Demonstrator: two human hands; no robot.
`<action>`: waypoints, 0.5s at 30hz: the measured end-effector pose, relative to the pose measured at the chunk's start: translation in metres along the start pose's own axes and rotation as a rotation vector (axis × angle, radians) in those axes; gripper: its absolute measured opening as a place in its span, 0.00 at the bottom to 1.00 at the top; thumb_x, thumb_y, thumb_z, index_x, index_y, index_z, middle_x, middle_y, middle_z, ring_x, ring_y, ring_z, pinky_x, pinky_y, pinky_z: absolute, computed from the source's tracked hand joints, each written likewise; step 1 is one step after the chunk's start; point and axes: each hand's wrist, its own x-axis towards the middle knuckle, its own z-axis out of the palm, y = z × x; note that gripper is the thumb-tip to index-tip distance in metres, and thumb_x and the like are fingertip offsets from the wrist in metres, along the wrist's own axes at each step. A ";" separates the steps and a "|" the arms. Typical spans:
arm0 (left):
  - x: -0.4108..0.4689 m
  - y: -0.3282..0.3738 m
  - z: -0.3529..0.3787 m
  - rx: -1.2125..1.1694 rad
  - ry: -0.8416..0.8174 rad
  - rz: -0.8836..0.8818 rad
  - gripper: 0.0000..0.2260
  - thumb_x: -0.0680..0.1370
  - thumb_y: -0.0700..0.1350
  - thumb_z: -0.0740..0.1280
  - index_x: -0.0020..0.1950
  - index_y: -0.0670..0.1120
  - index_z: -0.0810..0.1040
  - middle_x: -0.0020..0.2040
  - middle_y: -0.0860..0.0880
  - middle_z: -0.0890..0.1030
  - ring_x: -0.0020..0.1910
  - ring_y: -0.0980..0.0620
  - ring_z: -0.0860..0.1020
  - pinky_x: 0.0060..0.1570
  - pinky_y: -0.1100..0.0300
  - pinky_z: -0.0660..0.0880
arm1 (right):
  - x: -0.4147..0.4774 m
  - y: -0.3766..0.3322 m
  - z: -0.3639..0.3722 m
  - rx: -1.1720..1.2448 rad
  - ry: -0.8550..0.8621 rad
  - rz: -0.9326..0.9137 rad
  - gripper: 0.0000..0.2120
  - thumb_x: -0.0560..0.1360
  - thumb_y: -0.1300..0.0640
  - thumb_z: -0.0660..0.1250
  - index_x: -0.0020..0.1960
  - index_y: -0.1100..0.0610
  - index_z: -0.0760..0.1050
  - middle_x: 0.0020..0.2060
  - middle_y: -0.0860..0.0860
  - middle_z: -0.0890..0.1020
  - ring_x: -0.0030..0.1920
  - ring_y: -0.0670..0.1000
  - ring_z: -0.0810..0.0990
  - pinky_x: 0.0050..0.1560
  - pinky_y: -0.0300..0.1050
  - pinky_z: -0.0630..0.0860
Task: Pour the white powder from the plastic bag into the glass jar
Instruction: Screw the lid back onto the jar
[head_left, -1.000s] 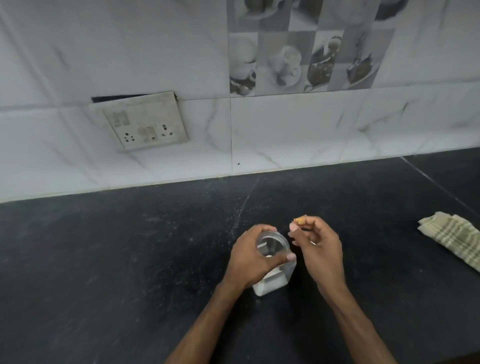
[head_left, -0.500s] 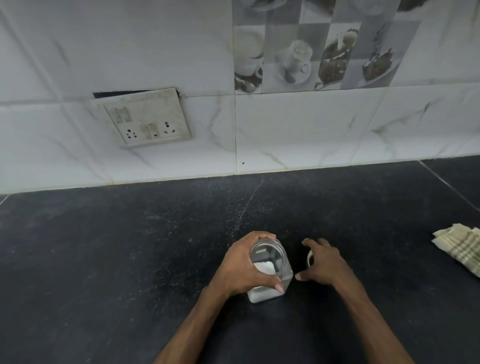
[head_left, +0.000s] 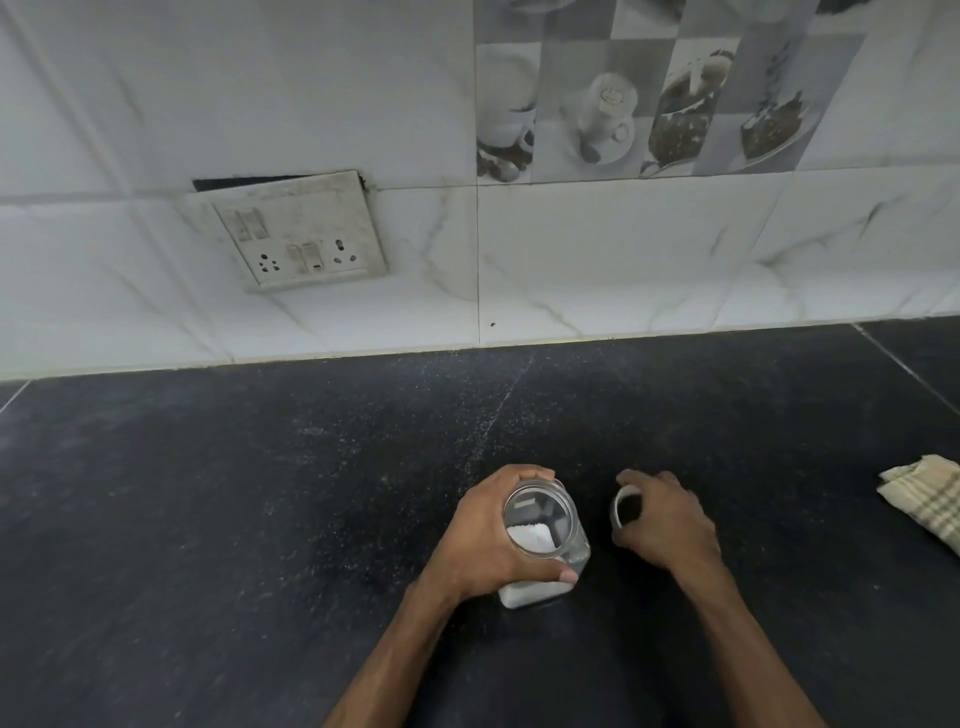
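A clear glass jar (head_left: 545, 525) stands upright and uncovered on the black counter (head_left: 260, 519), with white powder in its bottom. My left hand (head_left: 483, 535) wraps around the jar from the left, thumb across its near side. Just to the right, my right hand (head_left: 667, 519) closes over a small round lid (head_left: 623, 506) with a white rim and dark inside, which lies on the counter. No plastic bag is in view.
A folded checked cloth (head_left: 930, 499) lies at the right edge of the counter. A white tiled wall (head_left: 623, 260) with a socket plate (head_left: 296, 231) rises behind the counter.
My right hand dropped from beside the jar's mouth, where it pinched something small and orange, down to the counter and closed over the lid. The left hand kept its hold on the jar.
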 end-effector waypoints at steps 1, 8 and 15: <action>0.000 0.000 0.000 -0.002 0.008 0.001 0.39 0.55 0.55 0.86 0.64 0.56 0.77 0.61 0.59 0.81 0.60 0.58 0.81 0.61 0.56 0.78 | -0.001 -0.002 -0.005 0.124 0.093 -0.041 0.38 0.67 0.53 0.80 0.73 0.46 0.69 0.67 0.53 0.72 0.66 0.56 0.74 0.61 0.51 0.75; -0.002 -0.003 0.004 0.006 0.070 0.014 0.37 0.54 0.57 0.86 0.59 0.58 0.75 0.59 0.56 0.77 0.58 0.55 0.80 0.57 0.54 0.79 | -0.041 -0.054 -0.016 1.135 0.299 -0.581 0.28 0.61 0.47 0.80 0.58 0.35 0.75 0.60 0.47 0.75 0.61 0.47 0.79 0.54 0.43 0.81; -0.007 -0.004 0.011 -0.067 0.135 0.037 0.37 0.61 0.50 0.85 0.66 0.59 0.74 0.61 0.54 0.81 0.61 0.53 0.81 0.57 0.55 0.80 | -0.051 -0.056 0.024 1.111 0.295 -0.702 0.25 0.60 0.50 0.83 0.49 0.54 0.73 0.60 0.49 0.77 0.65 0.54 0.79 0.59 0.58 0.80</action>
